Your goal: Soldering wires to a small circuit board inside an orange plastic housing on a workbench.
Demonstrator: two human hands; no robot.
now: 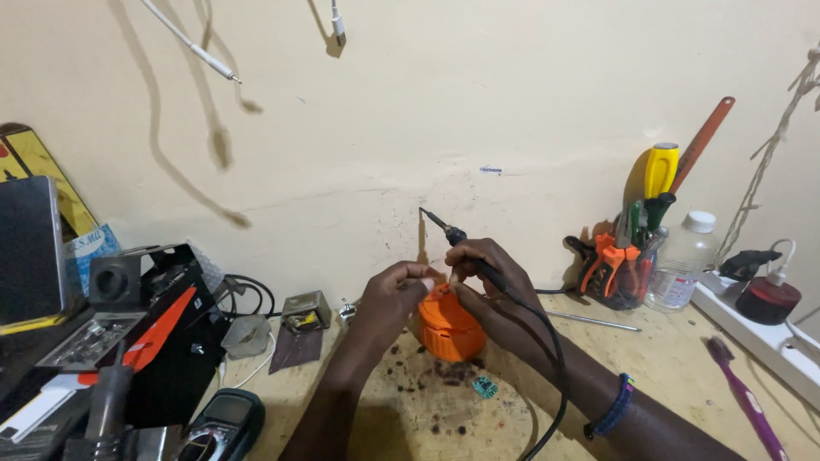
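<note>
Orange plastic housing (450,329) sits at the middle of my workbench (683,376), rounded, ribbed, pinched at its top edge by my left hand (395,294). My right hand (491,290) is closed around a soldering iron (457,235), tip angled up and away, while also touching the housing. Behind, a clear cup (622,286) holds orange-handled pliers (608,256) and a yellow screwdriver (661,169). A small green circuit board (485,388) lies just in front of the housing.
</note>
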